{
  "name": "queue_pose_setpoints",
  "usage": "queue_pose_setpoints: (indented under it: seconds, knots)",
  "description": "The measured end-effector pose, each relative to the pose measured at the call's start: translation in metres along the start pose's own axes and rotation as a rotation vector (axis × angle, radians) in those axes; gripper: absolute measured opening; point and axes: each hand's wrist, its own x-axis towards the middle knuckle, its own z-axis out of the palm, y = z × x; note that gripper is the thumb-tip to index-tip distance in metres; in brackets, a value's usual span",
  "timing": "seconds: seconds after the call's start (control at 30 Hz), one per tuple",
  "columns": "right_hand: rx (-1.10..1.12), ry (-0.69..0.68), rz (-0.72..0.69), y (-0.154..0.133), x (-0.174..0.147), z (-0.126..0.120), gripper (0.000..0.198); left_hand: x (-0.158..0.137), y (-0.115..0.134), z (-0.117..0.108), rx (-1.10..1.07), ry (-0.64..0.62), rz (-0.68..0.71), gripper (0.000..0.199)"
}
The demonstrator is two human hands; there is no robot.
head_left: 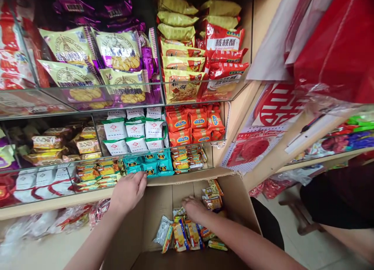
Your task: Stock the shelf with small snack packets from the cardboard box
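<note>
My left hand [130,192] is closed at the far left corner of the open cardboard box [239,196], its fingers curled over the rim just below the teal packets [150,165]. Inside the box, my right hand [193,208] reaches down with bent fingers among small wrapped snacks. Its fingertips are hidden, so what they grip cannot be made out. Below it lie yellow-and-blue snack packets [187,235], and a silver-white packet [163,230] is at their left. More yellow packets [212,196] rest against the box's far right side.
Behind the box stands a glass-fronted shelf [96,91] with biscuit packs, white-and-green packets [136,131] and red packets [191,124]. Red bags [336,48] hang at the right. A person's leg [347,239] and a wooden stool [300,219] are at the lower right.
</note>
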Motion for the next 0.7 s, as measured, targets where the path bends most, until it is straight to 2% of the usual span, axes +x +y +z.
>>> queue_pose_setpoints:
  seconds: [0.13,0.23,0.37,0.47,0.53,0.57,0.63,0.7]
  knots:
    - [-0.058,-0.019,0.072,-0.008,0.014,0.011,0.029,0.001,-0.002,0.003,-0.028,0.068,0.0,0.036]
    - [-0.034,0.012,0.113,-0.009,0.01,0.007,0.028,0.003,-0.007,0.006,-0.075,0.132,0.013,0.035]
    - [0.091,0.097,0.118,-0.011,-0.017,-0.022,0.027,-0.01,0.001,0.003,-0.199,0.234,0.124,0.029]
    - [0.237,0.191,0.058,-0.018,-0.049,-0.051,0.026,-0.031,0.034,-0.002,-0.461,0.285,0.232,0.027]
    - [0.449,0.247,-0.022,-0.023,-0.069,-0.069,0.024,-0.042,0.062,-0.004,-0.653,0.184,0.194,0.037]
    - [0.581,0.272,-0.058,-0.026,-0.076,-0.075,0.022,-0.045,0.075,-0.005,-0.752,0.116,0.136,0.035]
    - [0.84,0.298,-0.097,-0.029,-0.086,-0.085,0.019,-0.046,0.097,-0.005,-0.966,-0.026,-0.031,0.028]
    - [1.035,0.324,-0.074,-0.032,-0.09,-0.087,0.02,-0.044,0.111,-0.004,-1.177,-0.115,-0.229,0.032]
